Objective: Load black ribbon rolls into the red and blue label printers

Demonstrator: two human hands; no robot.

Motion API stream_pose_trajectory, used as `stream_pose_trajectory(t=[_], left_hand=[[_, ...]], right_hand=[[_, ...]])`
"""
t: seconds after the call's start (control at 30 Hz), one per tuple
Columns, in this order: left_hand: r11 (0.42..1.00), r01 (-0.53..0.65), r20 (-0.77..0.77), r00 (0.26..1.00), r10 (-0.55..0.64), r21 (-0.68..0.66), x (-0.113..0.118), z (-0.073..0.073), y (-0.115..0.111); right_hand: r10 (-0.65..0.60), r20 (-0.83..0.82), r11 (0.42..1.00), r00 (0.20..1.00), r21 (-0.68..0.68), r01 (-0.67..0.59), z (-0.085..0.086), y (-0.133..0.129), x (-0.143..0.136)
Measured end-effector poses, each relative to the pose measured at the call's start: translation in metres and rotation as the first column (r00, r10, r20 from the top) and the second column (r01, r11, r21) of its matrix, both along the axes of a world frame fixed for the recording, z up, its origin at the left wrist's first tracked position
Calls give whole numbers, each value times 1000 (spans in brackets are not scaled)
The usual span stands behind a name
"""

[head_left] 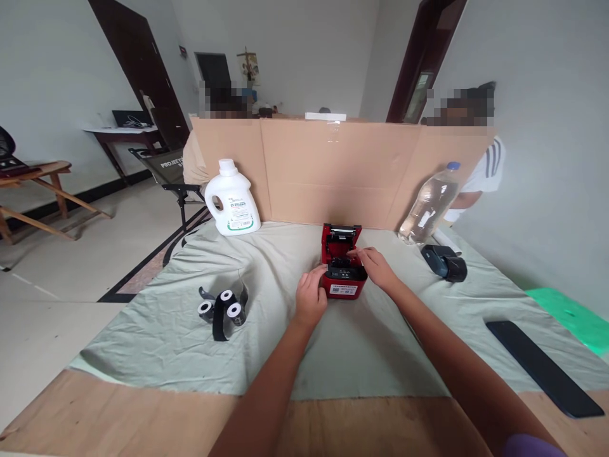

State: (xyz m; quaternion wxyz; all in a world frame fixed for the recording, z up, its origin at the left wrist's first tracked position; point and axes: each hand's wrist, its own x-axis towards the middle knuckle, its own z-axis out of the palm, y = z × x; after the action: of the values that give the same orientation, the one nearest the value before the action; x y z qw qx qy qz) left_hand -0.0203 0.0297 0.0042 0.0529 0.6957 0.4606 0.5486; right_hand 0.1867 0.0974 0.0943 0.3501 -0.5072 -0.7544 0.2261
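Observation:
A small red and black thermal printer (343, 289) stands on the cloth in front of me with its lid (341, 233) raised. My left hand (311, 295) is closed against the printer's left side, its fingertips at the front left corner of the opening. From the right, my right hand (373, 263) reaches over the opening with its fingers drawn together at the inner right side. Whatever those fingertips pinch, if anything, is too small to make out. On the left lie several small dark rolls (235, 312) with white cores, next to a black strip (219, 320).
A cardboard screen (333, 171) closes off the far side, with two people partly visible behind it. By it stand a white jug (233, 203) and a tilted clear bottle (431, 206). To the right are a black device (443, 262) and a dark flat slab (542, 368).

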Motion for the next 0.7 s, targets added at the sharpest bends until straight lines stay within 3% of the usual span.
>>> stream_pose_trajectory(t=[0.2,0.3,0.43,0.6,0.7], left_hand=[[1000,12,20,1000,-13,8,1,1,1],[1000,3,18,1000,-3,9,1,2,1],[1000,-2,-8,1000,2,-17,2,3,-1],[996,-2,-14,1000,0,-89,2,6,-4],[995,-4,-15,1000,2,-99,1,8,-4]], right_hand=[[209,16,943,978,-269,-197,19,28,-5],[298,235,906,925,-374,-197,29,48,-21],[348,549,872,760,-488,-46,38,65,-51],[315,620,866,718,-498,50,35,72,-76],[178,565,939,805,-343,33,34,68,-73]])
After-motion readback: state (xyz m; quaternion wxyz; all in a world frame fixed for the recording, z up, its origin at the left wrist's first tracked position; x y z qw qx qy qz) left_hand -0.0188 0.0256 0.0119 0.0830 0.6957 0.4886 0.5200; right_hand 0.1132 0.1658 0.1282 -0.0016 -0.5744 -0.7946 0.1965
